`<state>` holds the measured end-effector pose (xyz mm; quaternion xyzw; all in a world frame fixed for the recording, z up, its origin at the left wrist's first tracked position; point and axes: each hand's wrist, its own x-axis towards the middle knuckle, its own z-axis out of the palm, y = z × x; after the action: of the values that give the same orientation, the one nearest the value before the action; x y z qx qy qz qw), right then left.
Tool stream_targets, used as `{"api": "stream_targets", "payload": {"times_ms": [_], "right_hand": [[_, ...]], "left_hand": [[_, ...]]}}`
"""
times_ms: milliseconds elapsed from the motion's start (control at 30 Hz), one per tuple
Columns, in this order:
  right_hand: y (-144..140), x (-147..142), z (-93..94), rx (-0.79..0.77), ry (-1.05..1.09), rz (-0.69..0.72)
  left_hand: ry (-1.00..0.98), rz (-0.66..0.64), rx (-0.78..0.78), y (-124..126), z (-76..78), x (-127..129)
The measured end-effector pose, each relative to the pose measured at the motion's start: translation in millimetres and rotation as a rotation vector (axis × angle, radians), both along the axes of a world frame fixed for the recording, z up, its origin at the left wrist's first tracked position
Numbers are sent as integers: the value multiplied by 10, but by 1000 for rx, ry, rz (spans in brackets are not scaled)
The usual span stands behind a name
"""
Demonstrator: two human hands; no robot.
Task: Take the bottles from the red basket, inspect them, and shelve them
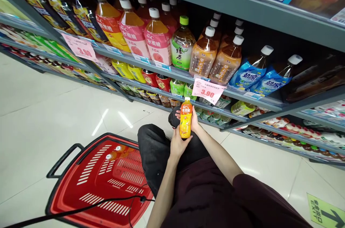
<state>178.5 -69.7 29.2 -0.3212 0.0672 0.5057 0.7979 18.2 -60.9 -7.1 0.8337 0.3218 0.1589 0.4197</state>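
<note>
Item: one small plastic bottle, orange-and-yellow label, white cap (185, 122), in both our hands over our lap. Left hand (178, 144): fingers closed about its base. Right hand (194, 122): fingers wrapped from behind, partly hidden. Red slotted plastic basket, black handle (102, 177): apparently two orange, white-capped bottles (112, 155) inside. Status, we judge: pick-up done; setting-down outstanding.

"We have the grey shelf (180, 74) before us; what stands on it?"

"Bottles; from left to right we see dark yellow-capped bottles (84, 16), an orange-labelled bottle (111, 27), pink-labelled bottles (157, 41), a green-capped bottle (183, 46), brown-labelled bottles (203, 55) and blue-labelled bottles (248, 71)."

"And our pale tiled floor (113, 118)?"

"We see a red basket (71, 199) on it; towards the lower right, a yellow-green arrow sign (325, 210) lies flat."
</note>
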Motion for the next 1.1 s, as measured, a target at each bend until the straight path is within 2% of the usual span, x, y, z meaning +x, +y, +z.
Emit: {"api": "stream_targets", "payload": {"times_ms": [500,800,1100], "right_hand": [[-3,10,-8,-2,-8,8],[-9,4,-36,26,-4,2],[-10,57,-79,22,42,-65]], "left_hand": [[-22,10,-18,3,-27,-2],[42,-3,-21,-2,86,0],[-92,-45,168,-45,90,5]]}}
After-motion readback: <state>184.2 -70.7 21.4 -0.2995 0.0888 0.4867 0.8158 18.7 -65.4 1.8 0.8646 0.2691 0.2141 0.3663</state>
